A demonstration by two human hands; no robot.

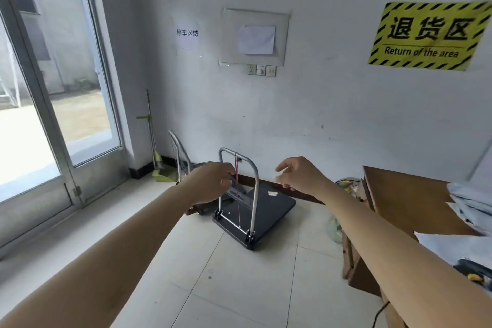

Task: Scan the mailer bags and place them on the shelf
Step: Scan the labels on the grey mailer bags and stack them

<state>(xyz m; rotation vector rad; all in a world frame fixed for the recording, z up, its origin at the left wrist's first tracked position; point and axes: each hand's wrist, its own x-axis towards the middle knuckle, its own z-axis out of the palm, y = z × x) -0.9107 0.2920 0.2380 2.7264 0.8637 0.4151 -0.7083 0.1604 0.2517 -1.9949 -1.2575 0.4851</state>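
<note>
Both my arms reach forward over the tiled floor. My left hand (213, 181) hangs with curled fingers in front of the handle of a black platform trolley (266, 210); whether it holds anything is unclear. My right hand (300, 176) floats in the air to the right of that handle, fingers loosely spread and holding nothing. White and grey mailer bags (471, 205) lie in an open cardboard box (399, 194) at the right edge. A black and yellow device (471, 273), apparently a scanner, lies low in that box. No shelf is in view.
A second folded trolley (183, 157) and a broom with a green dustpan (162, 170) stand against the white wall. A glass door (53, 114) fills the left side. A yellow "Return of the area" sign (426, 34) hangs at the upper right.
</note>
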